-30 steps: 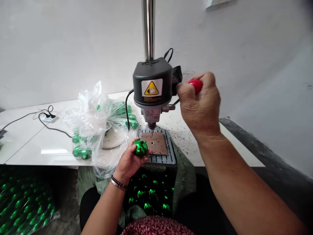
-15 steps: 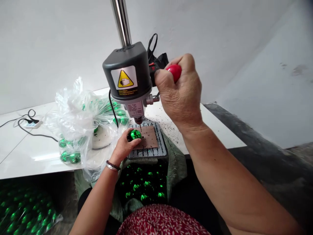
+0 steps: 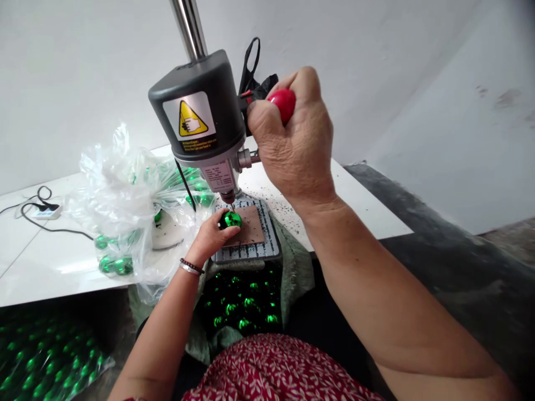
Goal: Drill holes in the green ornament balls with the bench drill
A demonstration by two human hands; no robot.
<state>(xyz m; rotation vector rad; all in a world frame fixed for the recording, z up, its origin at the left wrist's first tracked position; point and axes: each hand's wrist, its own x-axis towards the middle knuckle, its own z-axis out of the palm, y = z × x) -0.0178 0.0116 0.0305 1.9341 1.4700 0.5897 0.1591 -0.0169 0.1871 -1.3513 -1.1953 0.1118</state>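
Observation:
My left hand point(image 3: 212, 233) holds a shiny green ball point(image 3: 232, 219) between thumb and fingers, over a brown board point(image 3: 253, 227) on the drill press's grey slotted base point(image 3: 271, 236). Directly above the ball is the thin drill bit point(image 3: 233, 206); whether it touches the ball I cannot tell. My right hand point(image 3: 298, 139) is wrapped round the red knob point(image 3: 283, 105) at the right of the dark drill head point(image 3: 198, 106). A yellow warning sign marks the head's front.
Clear plastic bags point(image 3: 121, 184) with green balls lie left of the press. A power strip point(image 3: 47, 211) with black cords is farther left. More green balls fill an open sack point(image 3: 242, 301) below the table's front edge and a bag point(image 3: 45, 356) at lower left.
The ball in my left hand has moved right relative to the board and is now beneath the bit. The drill head appears lower over it. The whole view has shifted a little.

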